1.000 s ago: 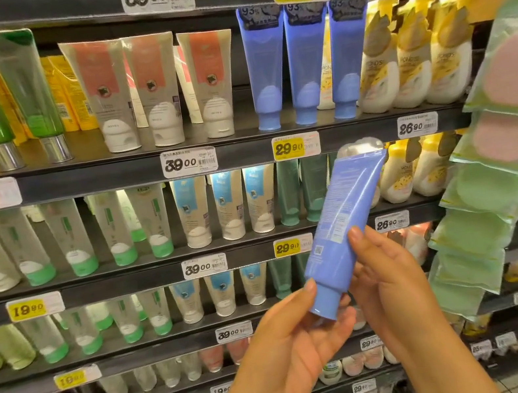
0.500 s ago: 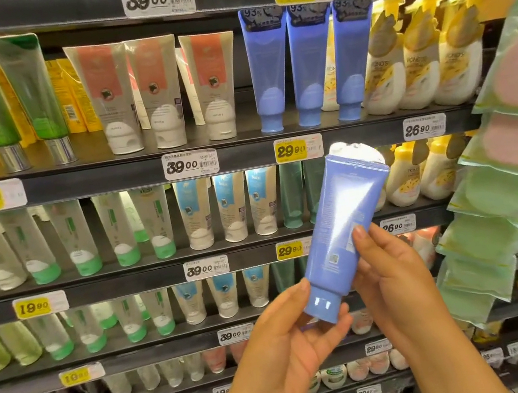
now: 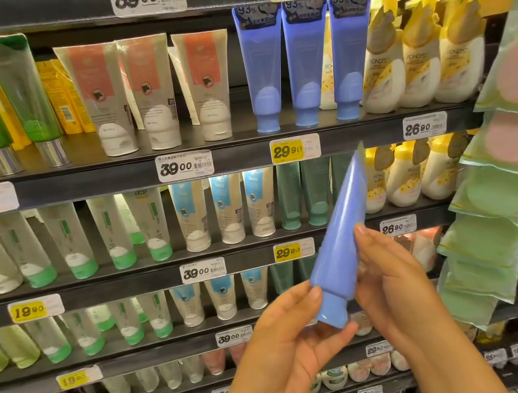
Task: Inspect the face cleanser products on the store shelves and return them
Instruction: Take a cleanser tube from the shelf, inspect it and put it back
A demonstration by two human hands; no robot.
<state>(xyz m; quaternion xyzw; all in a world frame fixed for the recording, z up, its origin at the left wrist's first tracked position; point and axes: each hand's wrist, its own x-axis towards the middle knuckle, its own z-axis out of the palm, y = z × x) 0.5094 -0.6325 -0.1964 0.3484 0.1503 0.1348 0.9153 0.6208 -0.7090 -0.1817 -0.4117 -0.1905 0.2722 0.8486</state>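
Observation:
A blue cleanser tube (image 3: 342, 244) is held up in front of the shelves, cap down, its narrow edge turned toward me. My left hand (image 3: 286, 340) grips the cap end between thumb and fingers. My right hand (image 3: 393, 280) holds the tube's body from the right, fingers along its side. Three matching blue tubes (image 3: 303, 60) stand on the upper shelf (image 3: 236, 155) above a 29.90 tag.
Dark shelves carry rows of cleanser tubes: green (image 3: 24, 88), orange-labelled white (image 3: 149, 91), white-and-green (image 3: 111, 232), light blue-labelled (image 3: 228, 208). Yellow-and-white pump bottles (image 3: 416, 57) stand at the right. A hanging strip of pink and green puff packets (image 3: 516, 171) juts out on the right.
The tube has been rotated about its length; its printed back faced me before, now only its thin edge shows. Both hands stay on it at about the same spot.

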